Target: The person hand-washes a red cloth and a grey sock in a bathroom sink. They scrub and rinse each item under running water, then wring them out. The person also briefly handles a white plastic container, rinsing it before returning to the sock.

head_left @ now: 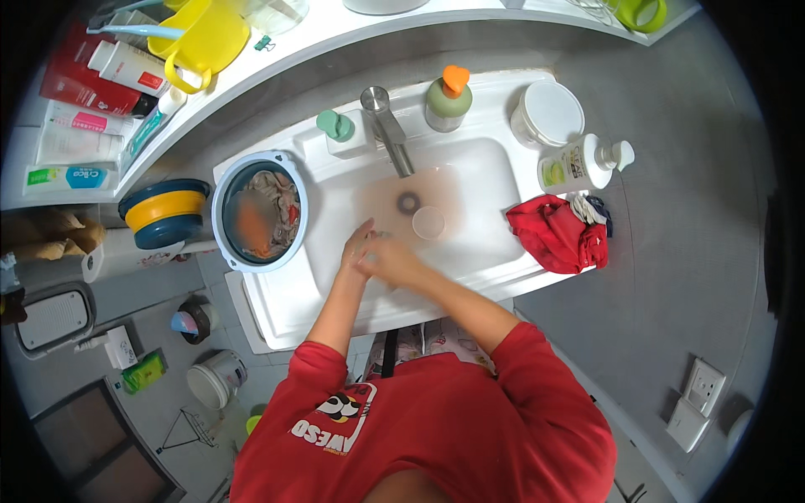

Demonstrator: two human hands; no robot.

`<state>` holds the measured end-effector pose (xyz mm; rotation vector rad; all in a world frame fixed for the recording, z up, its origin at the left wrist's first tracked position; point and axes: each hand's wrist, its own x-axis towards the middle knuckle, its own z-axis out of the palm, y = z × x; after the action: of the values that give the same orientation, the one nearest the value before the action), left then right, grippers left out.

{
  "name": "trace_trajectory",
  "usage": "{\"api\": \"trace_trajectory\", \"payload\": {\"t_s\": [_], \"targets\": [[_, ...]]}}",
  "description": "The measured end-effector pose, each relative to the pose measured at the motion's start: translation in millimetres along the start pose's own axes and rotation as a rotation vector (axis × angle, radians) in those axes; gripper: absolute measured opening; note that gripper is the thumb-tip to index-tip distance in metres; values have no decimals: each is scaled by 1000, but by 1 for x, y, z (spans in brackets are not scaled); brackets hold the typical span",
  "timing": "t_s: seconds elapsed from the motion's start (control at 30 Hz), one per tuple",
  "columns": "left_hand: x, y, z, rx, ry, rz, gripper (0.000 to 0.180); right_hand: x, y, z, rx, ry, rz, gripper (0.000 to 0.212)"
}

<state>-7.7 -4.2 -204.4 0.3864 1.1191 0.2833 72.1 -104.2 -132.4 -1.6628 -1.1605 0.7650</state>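
Observation:
My two hands are together over the near left part of the white sink basin (495,180), touching each other. My left hand (355,249) has its fingers stretched out toward the faucet, with nothing seen in it. My right hand (391,259) lies against the left one, and its fingers are partly hidden and blurred. Cloudy brownish water stands in the basin around a dark drain (408,203). A clear round cup-like thing (428,223) is beside the drain. The metal faucet (390,130) reaches out over the basin from the back.
Left on the counter stands a blue-rimmed tub (289,172) holding wet cloths. A red garment (553,235) lies on the right edge, near a white pump bottle (579,165) and a lidded white bucket (549,116). A green bottle (449,105) is behind the basin; a shelf (323,42) overhangs the back.

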Motion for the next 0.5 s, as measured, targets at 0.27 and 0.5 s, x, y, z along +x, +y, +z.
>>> {"api": "trace_trajectory", "payload": {"t_s": [0.27,0.5], "targets": [[-4,-4,21,-213,-98,-63,15,29,1,-8,-355,245,167,29],[-4,3,-12,0,-584,-201,10,26,21,-17,-216,207,304,32]]}}
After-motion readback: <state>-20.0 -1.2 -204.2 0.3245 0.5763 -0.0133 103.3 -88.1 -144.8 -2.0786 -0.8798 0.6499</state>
